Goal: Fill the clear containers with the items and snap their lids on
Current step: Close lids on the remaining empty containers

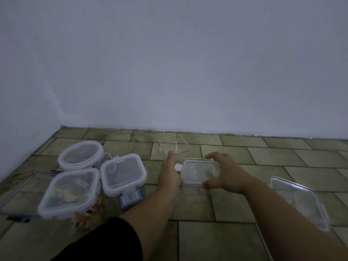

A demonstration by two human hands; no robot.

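Observation:
A small clear square container with its lid (197, 171) sits on the tiled floor in the middle. My right hand (224, 171) spans it, fingers on the far edge and thumb on the near edge. My left hand (169, 173) presses against its left side beside a white lid tab (178, 167). Behind them stands an open clear container (174, 145) without a lid. At the left are three lidded containers: a round one (81, 154), a square one (123, 173) and one holding colourful items (69, 193).
A larger clear lidded container (299, 200) lies at the right. Another clear box (17, 196) sits at the far left edge. A white wall (188, 63) meets the floor just behind the containers. My dark-clothed knee (105, 242) is at the bottom.

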